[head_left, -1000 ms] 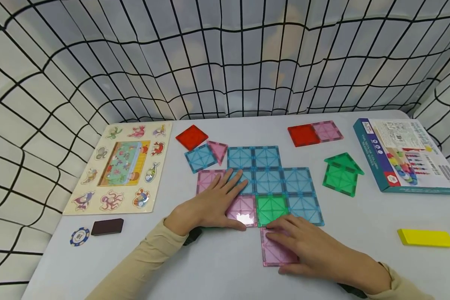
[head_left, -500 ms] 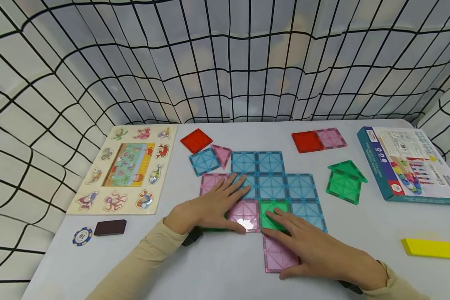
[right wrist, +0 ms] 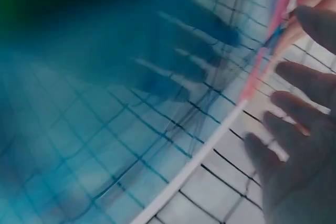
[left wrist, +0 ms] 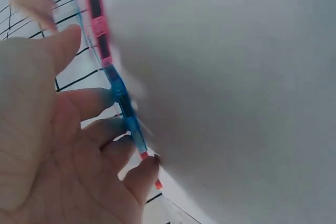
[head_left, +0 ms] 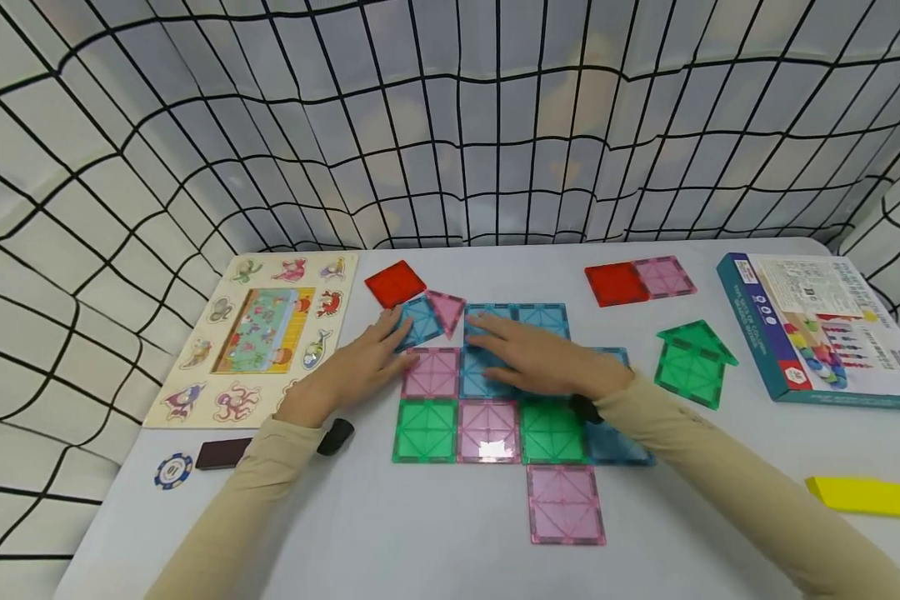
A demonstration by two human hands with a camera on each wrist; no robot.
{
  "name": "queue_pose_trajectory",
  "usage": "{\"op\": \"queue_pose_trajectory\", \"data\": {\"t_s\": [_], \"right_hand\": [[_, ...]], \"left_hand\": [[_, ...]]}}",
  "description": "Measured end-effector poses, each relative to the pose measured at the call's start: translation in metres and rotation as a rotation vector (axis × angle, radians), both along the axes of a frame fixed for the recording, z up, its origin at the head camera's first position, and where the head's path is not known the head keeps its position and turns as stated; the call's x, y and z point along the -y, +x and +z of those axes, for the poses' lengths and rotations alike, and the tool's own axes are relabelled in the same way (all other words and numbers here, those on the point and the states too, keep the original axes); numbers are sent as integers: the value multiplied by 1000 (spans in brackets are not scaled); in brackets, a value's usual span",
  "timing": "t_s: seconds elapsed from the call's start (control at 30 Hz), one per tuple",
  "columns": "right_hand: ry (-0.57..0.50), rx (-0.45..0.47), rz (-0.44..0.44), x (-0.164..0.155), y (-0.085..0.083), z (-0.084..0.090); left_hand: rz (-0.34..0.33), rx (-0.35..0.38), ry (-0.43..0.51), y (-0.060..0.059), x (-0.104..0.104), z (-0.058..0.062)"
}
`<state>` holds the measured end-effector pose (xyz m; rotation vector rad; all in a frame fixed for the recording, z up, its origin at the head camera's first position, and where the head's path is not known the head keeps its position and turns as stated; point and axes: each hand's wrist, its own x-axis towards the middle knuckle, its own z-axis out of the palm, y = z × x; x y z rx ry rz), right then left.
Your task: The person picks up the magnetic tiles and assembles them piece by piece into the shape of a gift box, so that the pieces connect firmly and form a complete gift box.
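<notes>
My left hand (head_left: 356,371) reaches to the left of the tile group, its fingertips at the edge of a loose blue square tile (head_left: 422,322). In the left wrist view, the fingers (left wrist: 97,100) meet that tile's blue edge (left wrist: 125,103). My right hand (head_left: 536,354) is stretched over the joined blue tiles (head_left: 543,315), fingers extended and pointing left; in the right wrist view they appear above the see-through blue surface (right wrist: 105,129). Pink tiles (head_left: 431,372) and green tiles (head_left: 426,431) adjoin the blue ones. A pink square tile (head_left: 566,506) lies below the group.
A red tile (head_left: 395,284) and pink triangle (head_left: 447,312) lie behind the loose blue tile. A puzzle board (head_left: 251,337), dark block (head_left: 221,454) and poker chip (head_left: 173,472) are left. A box (head_left: 825,325), green tiles (head_left: 690,367) and yellow block (head_left: 865,497) are right.
My left hand has left the pink tiles and moved left and back to the loose blue tile. My right hand has moved from the lower pink tile up and back over the blue tiles.
</notes>
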<state>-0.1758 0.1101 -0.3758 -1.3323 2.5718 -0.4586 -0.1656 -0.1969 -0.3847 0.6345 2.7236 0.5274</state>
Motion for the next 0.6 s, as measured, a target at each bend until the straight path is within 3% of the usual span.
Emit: {"op": "queue_pose_trajectory", "data": {"t_s": [0.17,0.3,0.6], "right_hand": [[81,74,-6,34,-31,-6],[148,115,-42,43,-34,-3],[196,98,-90,54,-43,-2]], "left_hand": [[-3,-2,-5,1,2,-3],[-19,-7,-46,-3,-1,3],[-2,20,-62,-3,2,10]]}}
